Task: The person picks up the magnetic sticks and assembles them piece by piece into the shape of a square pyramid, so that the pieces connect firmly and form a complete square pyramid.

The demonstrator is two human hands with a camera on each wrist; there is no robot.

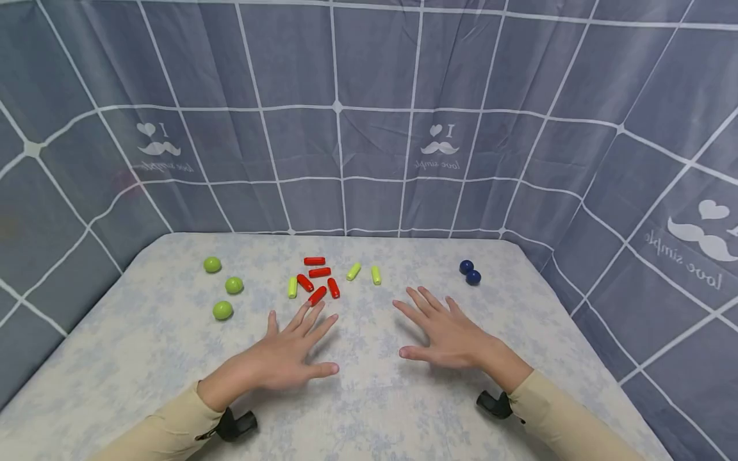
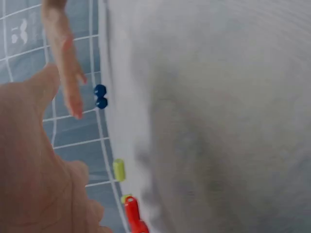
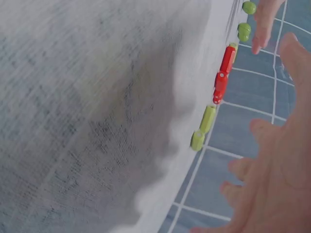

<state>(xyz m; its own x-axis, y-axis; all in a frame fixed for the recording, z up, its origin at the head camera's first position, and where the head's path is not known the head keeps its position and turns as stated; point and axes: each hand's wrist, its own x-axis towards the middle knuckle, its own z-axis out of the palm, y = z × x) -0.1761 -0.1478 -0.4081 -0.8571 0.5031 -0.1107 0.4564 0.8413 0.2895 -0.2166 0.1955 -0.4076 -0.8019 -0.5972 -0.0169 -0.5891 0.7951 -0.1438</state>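
Head view: my left hand [image 1: 288, 358] lies flat above the tabletop [image 1: 144, 358], fingers spread and straight, holding nothing. Its fingertips are just short of the red pegs [image 1: 318, 280], a loose cluster of five near the middle of the far edge. One fingertip is close to the nearest red peg; contact cannot be confirmed. My right hand [image 1: 444, 330] is likewise spread flat and empty, near the tabletop's centre, well apart from the pegs. Three yellow-green pegs [image 1: 353, 271] lie among and beside the red ones. Three green balls [image 1: 223, 310] sit toward the far left corner; two dark blue balls [image 1: 469, 272] touch each other toward the far right corner.

Left wrist view: shows only my palm, the right hand's fingers [image 2: 68, 73], the blue balls [image 2: 100, 96], and two pegs at the cloth's edge. Green balls are not visible here.

Right wrist view: shows the peg row [image 3: 221, 80] and two green balls [image 3: 245, 19]; blue balls are not visible.
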